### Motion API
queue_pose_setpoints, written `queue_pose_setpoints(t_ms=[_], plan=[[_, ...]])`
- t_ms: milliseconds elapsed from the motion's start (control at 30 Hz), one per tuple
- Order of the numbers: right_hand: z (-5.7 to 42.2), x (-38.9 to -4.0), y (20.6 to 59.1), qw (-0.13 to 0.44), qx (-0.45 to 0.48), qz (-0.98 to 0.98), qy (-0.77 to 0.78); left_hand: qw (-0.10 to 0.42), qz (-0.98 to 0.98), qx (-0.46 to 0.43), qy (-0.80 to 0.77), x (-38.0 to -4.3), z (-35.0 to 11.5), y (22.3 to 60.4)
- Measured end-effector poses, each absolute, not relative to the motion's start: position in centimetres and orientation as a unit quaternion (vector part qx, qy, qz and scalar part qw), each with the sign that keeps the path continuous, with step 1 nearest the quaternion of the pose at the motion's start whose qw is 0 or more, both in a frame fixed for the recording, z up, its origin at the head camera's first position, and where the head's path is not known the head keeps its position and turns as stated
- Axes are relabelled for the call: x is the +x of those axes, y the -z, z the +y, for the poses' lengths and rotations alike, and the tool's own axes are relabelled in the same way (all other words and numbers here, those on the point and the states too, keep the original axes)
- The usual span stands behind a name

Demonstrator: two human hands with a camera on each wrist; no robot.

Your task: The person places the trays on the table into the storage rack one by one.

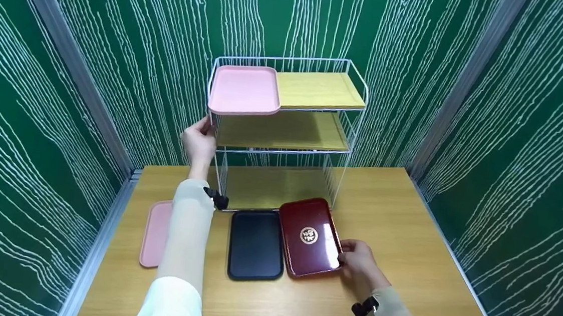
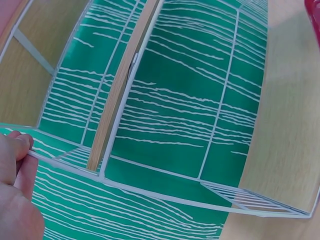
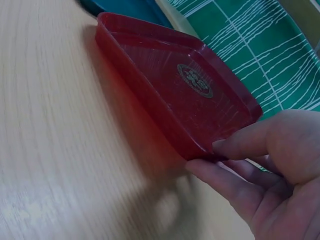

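My right hand [image 1: 359, 262] pinches the right edge of a dark red tray [image 1: 299, 250] with a gold round emblem. In the right wrist view, the thumb lies on the rim of the red tray [image 3: 150, 65] and fingers are beneath it, its near side raised over the table. My left hand [image 1: 200, 140] grips the left front post of a white wire rack [image 1: 216, 165] just under the top shelf. The left wrist view shows its fingers curled at the rack's frame [image 2: 150, 195]. A pink tray [image 1: 245, 90] lies on the left of the top shelf, jutting past its front edge.
A black tray [image 1: 256, 246] lies on the wooden table [image 1: 406, 238], overlapped in view by the red tray's left side. Left of it, another pink tray [image 1: 155, 233] is partly hidden by my left forearm. Green white-streaked walls [image 1: 530, 122] enclose the table's back and sides.
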State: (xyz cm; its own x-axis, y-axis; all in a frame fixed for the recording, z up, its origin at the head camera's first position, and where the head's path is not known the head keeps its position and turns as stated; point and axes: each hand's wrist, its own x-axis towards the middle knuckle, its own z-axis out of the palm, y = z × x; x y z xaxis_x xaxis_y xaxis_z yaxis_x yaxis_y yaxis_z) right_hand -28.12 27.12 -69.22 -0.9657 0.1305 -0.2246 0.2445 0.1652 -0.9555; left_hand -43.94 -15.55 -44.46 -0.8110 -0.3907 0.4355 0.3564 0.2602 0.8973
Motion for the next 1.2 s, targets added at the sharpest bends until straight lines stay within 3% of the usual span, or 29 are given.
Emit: queue_pose_setpoints(t_ms=[433, 1200], plan=[[27.2, -27.6, 67.4, 0.001, 0.054, 0.830, 0.555, 0.298, -0.746, 0.021, 0.595, -43.8, -15.9, 44.9], [25.0, -27.4, 63.3, -0.001, 0.051, 0.720, 0.693, 0.303, -0.746, 0.020, 0.593, -44.0, -15.7, 45.2]])
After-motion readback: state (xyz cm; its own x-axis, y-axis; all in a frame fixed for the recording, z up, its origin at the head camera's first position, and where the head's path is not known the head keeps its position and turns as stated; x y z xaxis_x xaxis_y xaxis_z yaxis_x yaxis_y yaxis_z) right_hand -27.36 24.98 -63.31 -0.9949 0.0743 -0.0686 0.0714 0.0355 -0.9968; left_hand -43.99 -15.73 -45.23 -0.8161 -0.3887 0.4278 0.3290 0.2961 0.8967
